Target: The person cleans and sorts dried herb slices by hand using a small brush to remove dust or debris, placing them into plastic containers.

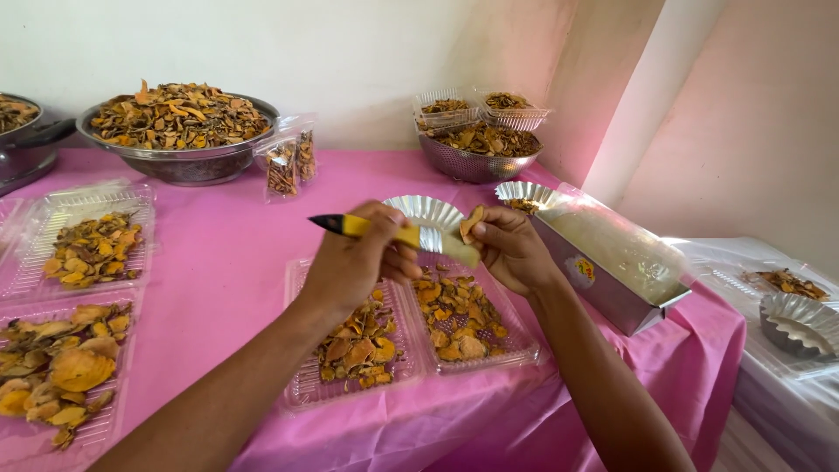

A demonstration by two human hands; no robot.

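Your left hand [354, 262] grips a yellow-handled brush [398, 234]; your right hand [511, 249] pinches a dried orange slice [472, 224] above the clear plastic trays [411, 367]. Brushing too hard may snap the brittle slice or knock it from the pinch.

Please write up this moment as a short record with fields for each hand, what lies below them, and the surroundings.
left hand: grips a yellow-handled brush, bristles toward the right hand
right hand: pinches one dried orange slice
below the hands: open clear plastic box, both halves holding dried slices
surface: pink tablecloth
behind: large metal bowl heaped with dried slices; metal colander with more
right side: long metal tray; fluted foil cup behind the hands
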